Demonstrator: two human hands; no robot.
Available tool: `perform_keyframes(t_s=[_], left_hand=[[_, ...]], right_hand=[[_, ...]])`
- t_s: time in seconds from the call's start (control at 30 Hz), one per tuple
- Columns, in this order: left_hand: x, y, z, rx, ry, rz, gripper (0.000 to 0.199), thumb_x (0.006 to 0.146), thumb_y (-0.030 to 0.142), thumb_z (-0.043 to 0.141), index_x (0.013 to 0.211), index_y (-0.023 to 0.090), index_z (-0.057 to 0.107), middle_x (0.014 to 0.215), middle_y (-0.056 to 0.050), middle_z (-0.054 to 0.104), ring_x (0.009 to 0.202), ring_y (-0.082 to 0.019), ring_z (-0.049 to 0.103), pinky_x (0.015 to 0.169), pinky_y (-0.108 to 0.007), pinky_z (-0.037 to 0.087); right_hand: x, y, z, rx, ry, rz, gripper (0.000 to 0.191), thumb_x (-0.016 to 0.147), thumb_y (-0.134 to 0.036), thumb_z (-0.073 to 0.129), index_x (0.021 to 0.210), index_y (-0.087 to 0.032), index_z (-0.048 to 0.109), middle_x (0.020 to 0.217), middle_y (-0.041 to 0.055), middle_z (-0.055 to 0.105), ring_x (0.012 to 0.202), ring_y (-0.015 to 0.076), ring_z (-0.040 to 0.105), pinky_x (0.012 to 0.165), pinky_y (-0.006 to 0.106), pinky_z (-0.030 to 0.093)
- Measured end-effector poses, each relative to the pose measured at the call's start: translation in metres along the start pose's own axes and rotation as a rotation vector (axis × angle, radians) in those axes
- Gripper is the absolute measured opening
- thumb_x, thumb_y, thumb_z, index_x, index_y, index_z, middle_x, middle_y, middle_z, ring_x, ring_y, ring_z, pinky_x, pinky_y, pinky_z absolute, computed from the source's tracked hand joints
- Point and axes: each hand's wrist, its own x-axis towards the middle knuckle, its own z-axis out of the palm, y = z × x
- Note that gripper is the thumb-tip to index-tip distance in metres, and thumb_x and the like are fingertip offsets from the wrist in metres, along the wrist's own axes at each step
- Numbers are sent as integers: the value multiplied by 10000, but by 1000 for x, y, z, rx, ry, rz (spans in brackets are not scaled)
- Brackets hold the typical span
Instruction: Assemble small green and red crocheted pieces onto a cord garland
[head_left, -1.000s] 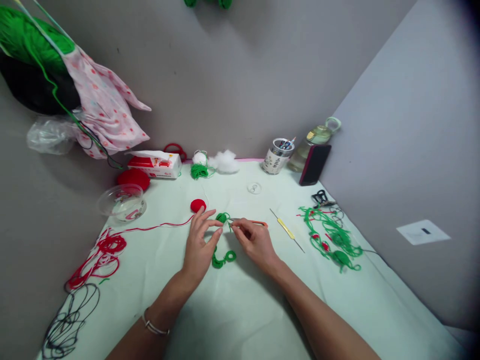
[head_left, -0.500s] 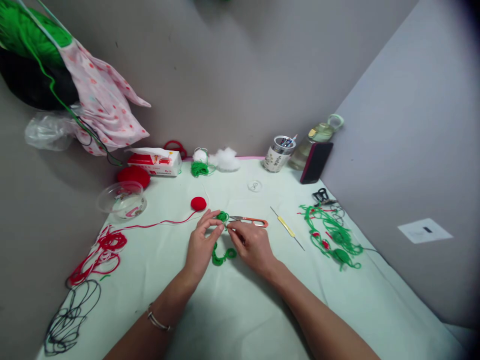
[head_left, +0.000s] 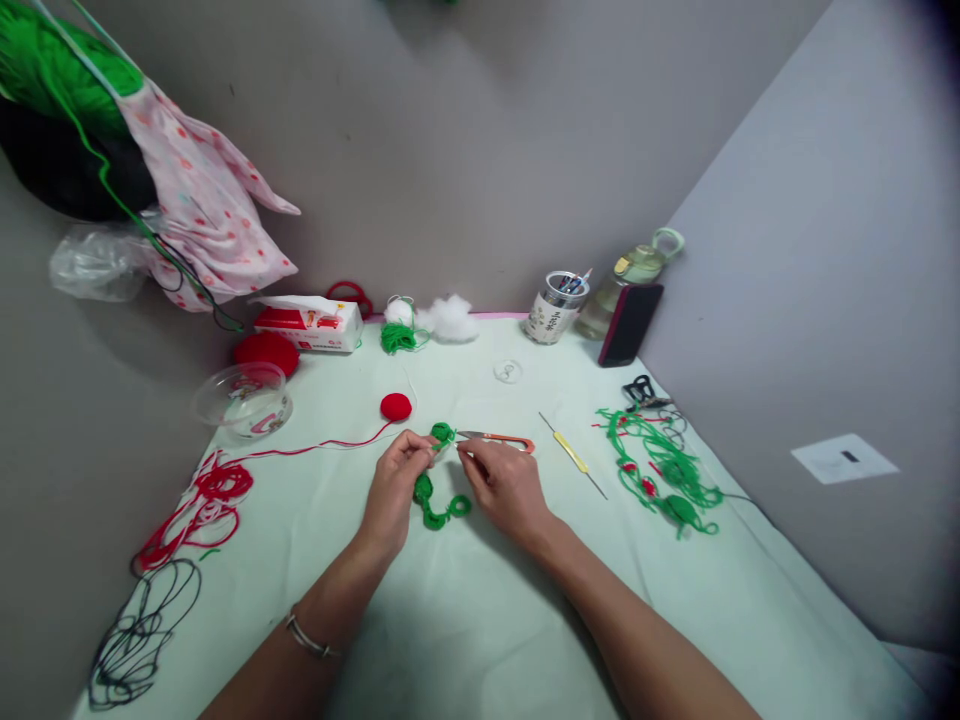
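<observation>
Near the middle of the table, my left hand (head_left: 394, 488) pinches part of a green crocheted piece (head_left: 435, 519), whose curled lower end lies on the cloth between my hands. A small round green part (head_left: 442, 432) shows just beyond my left fingertips. My right hand (head_left: 506, 487) is closed in a pinch just to the right; what its fingertips hold is too small to make out. Orange-handled snips (head_left: 510, 440) lie right behind my right hand. Further right is a yellow crochet hook (head_left: 571, 452). A red ball (head_left: 396, 407) sits behind my left hand.
Red yarn (head_left: 225, 485) and dark cord (head_left: 142, 630) lie at the left, near a clear bowl (head_left: 259, 410) and a tissue box (head_left: 330, 328). At the right are green pieces (head_left: 679, 475), a phone (head_left: 630, 325), a bottle (head_left: 637, 265) and a pen tin (head_left: 551, 315).
My left hand has shifted slightly left and down, with its fingers drawn together. A small gap has opened between my fingertips, and more of the green piece shows.
</observation>
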Motion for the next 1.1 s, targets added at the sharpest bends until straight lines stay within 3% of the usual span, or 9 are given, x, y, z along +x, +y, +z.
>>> perform_keyframes(t_s=[0.2,0.33,0.43,0.53,0.6,0.8,0.97,1.03,1.1], left_hand=[[2,5,0,-262,-63,-120,171,772,193,671,739,174,504,853,0,625,739,-87,565,647,-178,435],[1,9,-1,-300,-134,-129,141,820,250,646,830,199,515,666,51,542,615,-85,506,577,-180,398],[1,13,-3,-150,-142,-81,134,873,311,607,958,211,580,594,71,479,552,-79,451,535,-171,352],[2,17,-5,42,-201,-68,276,867,292,571,1117,198,638,744,10,638,587,-90,508,541,-190,371],[2,18,-5,157,-268,-51,314,827,229,556,1116,183,670,849,-33,701,601,-102,532,551,-207,386],[-1,14,-2,277,-358,30,347,799,165,551,1121,210,671,1132,-88,721,710,-132,592,633,-242,446],[-4,25,-4,347,-388,48,350,840,220,574,1187,212,620,1028,-71,714,708,-140,577,638,-255,429],[-7,33,-8,476,-377,115,298,829,228,600,1125,229,634,903,-31,685,658,-140,539,603,-261,395],[-11,38,-11,719,-437,228,149,800,226,644,948,235,661,810,-7,637,696,-164,522,622,-279,376]], right_hand=[[1,-2,-2,170,-47,102,207,942,-234,509,958,-200,712,821,46,748,658,162,637,641,265,389],[5,0,-3,289,-47,211,197,925,-275,543,944,-196,723,668,8,678,534,127,533,574,255,356],[7,0,-7,391,-39,267,189,904,-309,584,909,-185,726,594,-15,596,527,117,487,561,251,340],[10,-3,-14,546,-42,324,194,874,-350,631,857,-179,721,588,-23,551,536,110,444,543,247,334],[12,-5,-21,652,-32,355,204,844,-371,668,805,-176,714,610,-19,551,551,109,430,533,247,332],[19,-13,-39,918,46,369,165,795,-331,727,739,-179,694,720,0,599,590,103,485,561,249,397],[18,-18,-45,1188,-34,376,193,790,-319,745,756,-177,620,921,47,698,580,98,565,553,259,474],[18,-18,-51,1268,-99,397,225,801,-334,740,783,-189,569,885,44,718,558,106,585,524,256,477],[20,-18,-60,1305,-130,407,257,800,-349,741,807,-201,532,779,17,711,512,106,577,485,239,448]])
